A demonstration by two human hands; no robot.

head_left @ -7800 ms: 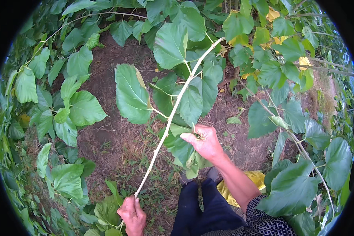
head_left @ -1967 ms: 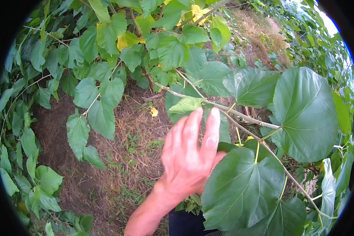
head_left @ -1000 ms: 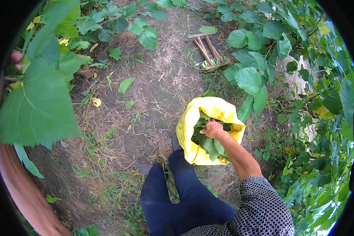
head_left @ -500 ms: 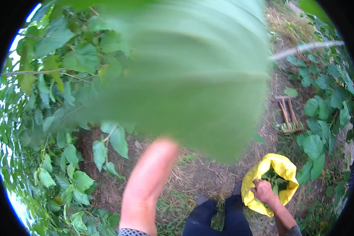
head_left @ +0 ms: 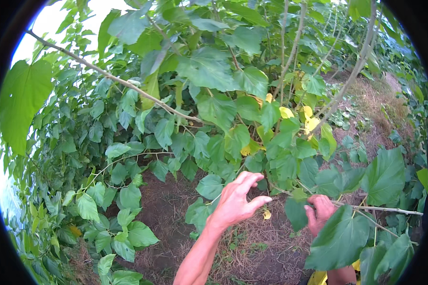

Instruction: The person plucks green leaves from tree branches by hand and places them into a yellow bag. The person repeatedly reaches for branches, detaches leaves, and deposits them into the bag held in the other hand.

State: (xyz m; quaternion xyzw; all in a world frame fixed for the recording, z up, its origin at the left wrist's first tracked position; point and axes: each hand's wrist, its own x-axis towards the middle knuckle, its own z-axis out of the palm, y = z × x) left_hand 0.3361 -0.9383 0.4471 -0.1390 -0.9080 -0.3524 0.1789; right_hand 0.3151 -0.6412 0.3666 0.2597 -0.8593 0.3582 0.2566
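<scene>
Leaves (head_left: 340, 237) hung against the right grip (head_left: 322, 213), which had left the yellow bag (head_left: 317, 278) for the branch (head_left: 385, 209), putting foliage within reach; whether it pinched anything couldn't be told. The left grip (head_left: 235, 203) hovered spread, empty.

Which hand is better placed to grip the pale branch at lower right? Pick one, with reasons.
Probably the right hand: it is close beside that pale branch, though a large leaf partly hides its wrist and contact is unclear. The left hand is farther off, open.
</scene>
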